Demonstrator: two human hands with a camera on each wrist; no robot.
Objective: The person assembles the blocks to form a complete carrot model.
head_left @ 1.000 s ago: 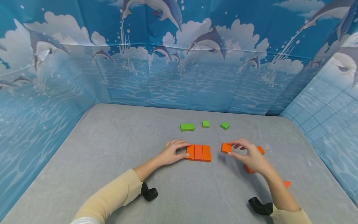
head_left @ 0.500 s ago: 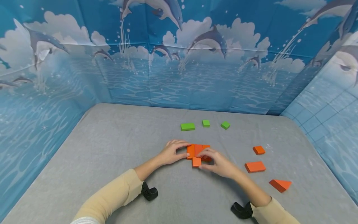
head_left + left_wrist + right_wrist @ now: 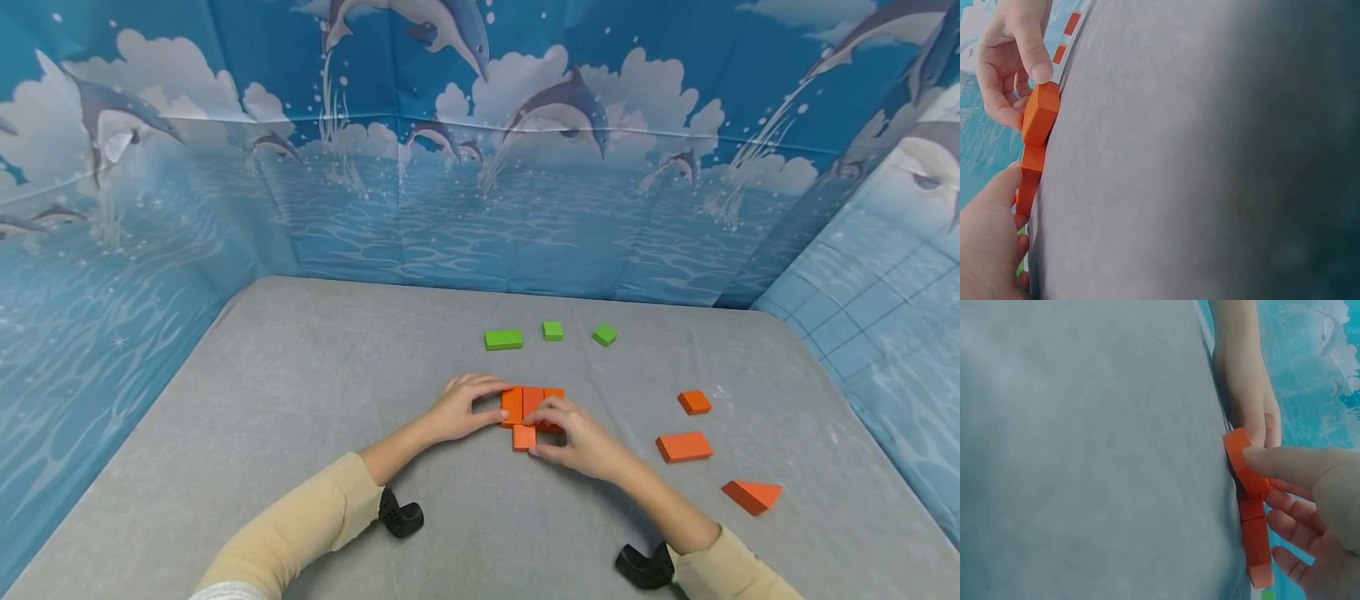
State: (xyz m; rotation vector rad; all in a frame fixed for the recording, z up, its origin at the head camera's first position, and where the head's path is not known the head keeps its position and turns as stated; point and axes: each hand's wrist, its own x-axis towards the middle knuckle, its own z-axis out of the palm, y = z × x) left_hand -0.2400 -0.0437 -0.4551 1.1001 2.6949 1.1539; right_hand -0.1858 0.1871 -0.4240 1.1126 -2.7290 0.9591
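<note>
Three orange rectangular blocks (image 3: 532, 402) lie side by side in a row near the middle of the cloth. My left hand (image 3: 459, 410) grips the leftmost block (image 3: 512, 405) between thumb and fingers at its near and far ends. My right hand (image 3: 581, 437) pinches a small orange square block (image 3: 524, 437) at the row's near edge, below the left and middle blocks. The wrist views show this small block (image 3: 1041, 115) tilted between the right thumb and fingers; whether it touches the row I cannot tell. The right hand covers much of the rightmost block (image 3: 553, 392).
Several loose blocks lie around: an orange square (image 3: 694, 402), an orange rectangle (image 3: 684, 447) and an orange triangular block (image 3: 752, 496) at right. Behind the row are a green rectangle (image 3: 503, 340) and two green squares (image 3: 552, 331). A dolphin-print curtain (image 3: 480, 225) borders the grey cloth (image 3: 360, 350).
My right hand has carried the small orange block leftward to the near edge of the row, then shifted it slightly further left and nearer. The left hand has stayed in place.
</note>
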